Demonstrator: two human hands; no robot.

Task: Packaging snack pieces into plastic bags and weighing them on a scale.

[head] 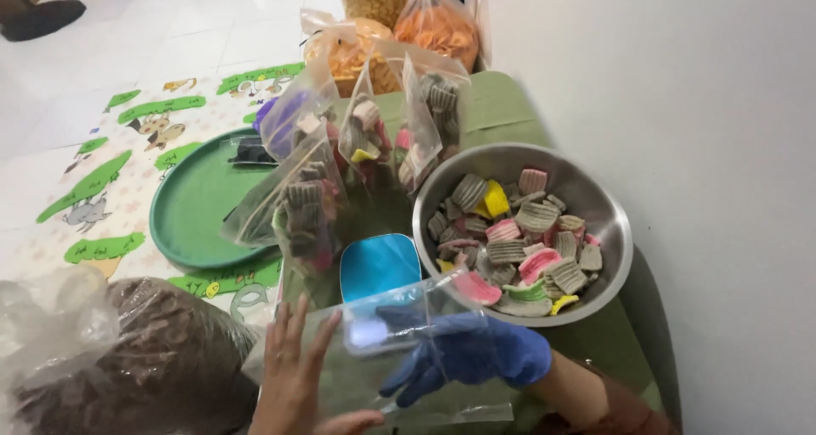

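Observation:
My left hand [297, 375] is bare, fingers spread, pressing against the outside of a clear plastic bag [374, 358]. My right hand [463, 350], in a blue glove, is pushed inside that bag's mouth, holding it apart. Just beyond the bag sits a blue scale [380, 265]. To the right a steel bowl [612, 222] holds ridged grey, pink, yellow and green crackers [518, 248].
Several filled clear bags [365, 137] of crackers stand behind the scale. A green round tray [191, 205] lies left on a patterned mat. A big bag of brown pieces [144, 367] is at lower left. Orange snack bags [438, 22] sit at the back. White wall to the right.

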